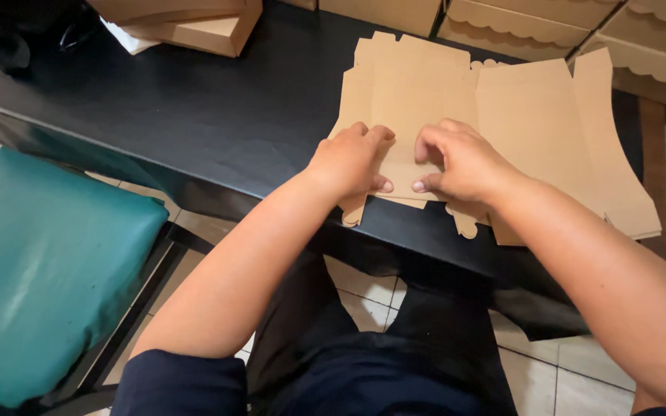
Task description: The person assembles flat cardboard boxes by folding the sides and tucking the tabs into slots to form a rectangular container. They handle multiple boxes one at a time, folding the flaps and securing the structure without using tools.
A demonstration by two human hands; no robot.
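Observation:
A stack of flat brown cardboard box blanks point(533, 131) lies on the black table point(194, 115), its near edge hanging slightly over the table's front. My left hand point(348, 158) and my right hand point(460, 158) rest side by side on the top blank's near flap point(402, 166). Both pinch that flap's edge between thumb and curled fingers. The fingers hide the part of the flap beneath them.
Folded brown boxes point(202, 27) stand at the table's far left, and more with scalloped edges point(580, 23) line the back right. A teal cushioned seat point(40, 270) is at my left below the table. Tiled floor point(364, 296) shows between my legs.

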